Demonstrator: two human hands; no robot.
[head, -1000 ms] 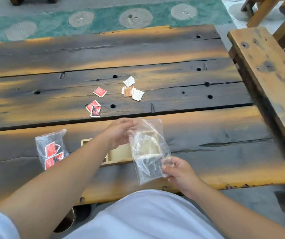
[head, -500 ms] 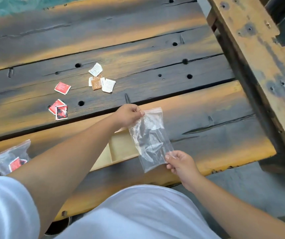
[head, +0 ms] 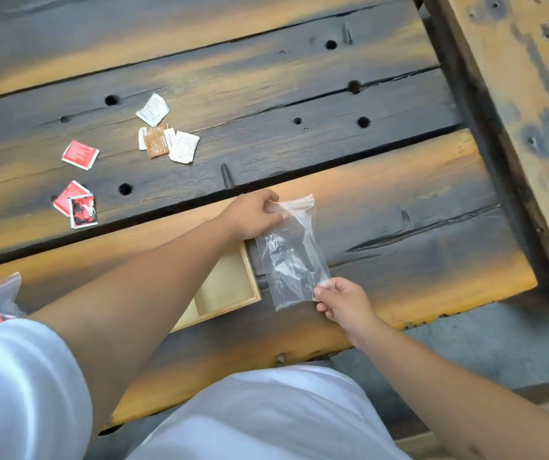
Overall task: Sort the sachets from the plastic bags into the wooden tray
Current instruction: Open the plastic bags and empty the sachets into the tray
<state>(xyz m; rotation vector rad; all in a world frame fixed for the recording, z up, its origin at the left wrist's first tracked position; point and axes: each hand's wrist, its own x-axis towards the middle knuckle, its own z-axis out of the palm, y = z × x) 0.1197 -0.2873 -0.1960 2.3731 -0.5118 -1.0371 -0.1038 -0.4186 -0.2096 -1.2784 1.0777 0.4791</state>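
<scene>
Two hands hold one clear, crinkly bag [head: 291, 254]: your left hand [head: 253, 215] pinches its sealed top, your right hand [head: 342, 302] its bottom corner. Its long axis runs 12 to 6, just beside the tray [head: 249, 270]. Flat square sachets [head: 166, 141] lie on the counter [head: 399, 180] toward 11 o'clock, nearer your left.

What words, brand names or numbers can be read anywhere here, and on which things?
None can be read.
White paper sachets: faint grey print, too blurred.
Brown sachet: pale specks, not legible.
Loose red sachets: light markings, too small.
Red, black and white sachet: a pattern, no clear letters.
Clear plastic bag held by left hand and right hand: no print seen.
</scene>
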